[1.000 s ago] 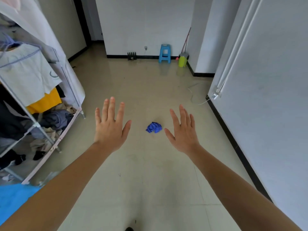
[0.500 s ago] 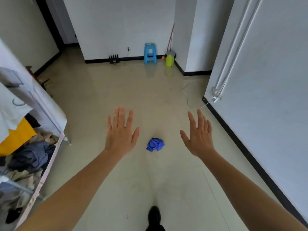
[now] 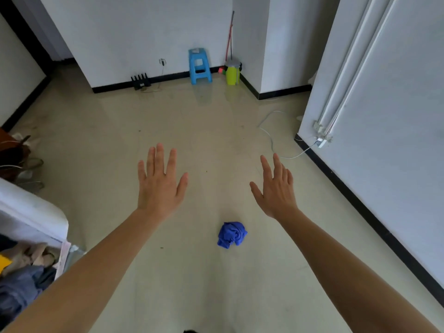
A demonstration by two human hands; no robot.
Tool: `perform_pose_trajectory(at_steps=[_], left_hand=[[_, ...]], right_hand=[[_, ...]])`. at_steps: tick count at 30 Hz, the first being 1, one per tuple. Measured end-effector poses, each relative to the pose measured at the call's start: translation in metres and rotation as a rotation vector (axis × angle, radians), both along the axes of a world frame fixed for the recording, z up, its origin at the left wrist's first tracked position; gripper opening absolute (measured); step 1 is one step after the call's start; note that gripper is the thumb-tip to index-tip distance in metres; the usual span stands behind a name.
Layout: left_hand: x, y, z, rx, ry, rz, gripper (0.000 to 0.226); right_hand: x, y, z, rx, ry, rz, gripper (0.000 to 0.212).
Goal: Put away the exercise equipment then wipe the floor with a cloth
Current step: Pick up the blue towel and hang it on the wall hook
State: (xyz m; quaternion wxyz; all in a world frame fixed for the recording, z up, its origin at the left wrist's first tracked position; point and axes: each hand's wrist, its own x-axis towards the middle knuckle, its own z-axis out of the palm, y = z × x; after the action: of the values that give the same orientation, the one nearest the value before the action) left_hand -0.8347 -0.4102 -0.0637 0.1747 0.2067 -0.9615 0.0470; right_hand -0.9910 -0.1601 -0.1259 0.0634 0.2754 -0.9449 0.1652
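Observation:
A crumpled blue cloth (image 3: 231,234) lies on the beige tiled floor (image 3: 197,131), low in the view and between my two forearms. My left hand (image 3: 159,186) is stretched out flat above the floor, fingers straight and spread, holding nothing. My right hand (image 3: 275,188) is held out the same way, fingers straight, empty. Both hands sit beyond the cloth and touch nothing. No exercise equipment is visible.
A fabric wardrobe (image 3: 31,217) with piled clothes stands at the left. A white wall (image 3: 389,140) with a black skirting runs along the right, and a white cable (image 3: 271,138) trails on the floor. A blue stool (image 3: 199,66) and a green bucket (image 3: 231,72) stand at the far wall.
The view has advanced across the room and turned right; the wardrobe slid off to the left. The cloth now lies nearer and below my hands, which stay outstretched and empty.

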Motion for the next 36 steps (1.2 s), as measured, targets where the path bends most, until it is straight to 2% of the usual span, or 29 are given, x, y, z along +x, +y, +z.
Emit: perform_pose_trajectory(at_steps=[4, 8, 14, 19, 24, 29, 32, 34, 36], left_hand=[[-0.075, -0.065, -0.022, 0.024, -0.013, -0.044, 0.069], [-0.163, -0.121, -0.072, 0.06, -0.093, -0.128, 0.071], [-0.3, -0.171, -0.139, 0.184, -0.283, -0.27, 0.069], [-0.364, -0.172, -0.215, 0.335, -0.418, -0.372, 0.065], [-0.375, -0.161, -0.36, 0.504, -0.58, -0.367, 0.063], [-0.374, -0.148, -0.564, 0.687, -0.674, -0.254, 0.052], [-0.374, -0.137, -0.694, 0.87, -0.64, -0.113, 0.044], [-0.375, -0.128, -0.774, 0.958, -0.585, -0.039, 0.042], [-0.375, -0.118, -0.838, 1.02, -0.544, 0.06, 0.047]], right_hand=[[-0.064, -0.05, -0.013, 0.022, 0.022, -0.002, 0.075], [-0.119, -0.097, -0.054, 0.059, -0.032, -0.107, 0.075], [-0.183, -0.141, -0.109, 0.145, -0.2, -0.308, 0.071], [-0.22, -0.153, -0.164, 0.172, -0.38, -0.404, 0.066], [-0.235, -0.161, -0.291, 0.15, -0.62, -0.457, 0.057], [-0.256, -0.173, -0.489, 0.177, -0.811, -0.355, 0.055], [-0.252, -0.176, -0.608, 0.1, -0.953, -0.435, 0.057], [-0.248, -0.179, -0.682, 0.055, -0.954, -0.495, 0.058], [-0.241, -0.181, -0.747, 0.057, -0.852, -0.535, 0.062]])
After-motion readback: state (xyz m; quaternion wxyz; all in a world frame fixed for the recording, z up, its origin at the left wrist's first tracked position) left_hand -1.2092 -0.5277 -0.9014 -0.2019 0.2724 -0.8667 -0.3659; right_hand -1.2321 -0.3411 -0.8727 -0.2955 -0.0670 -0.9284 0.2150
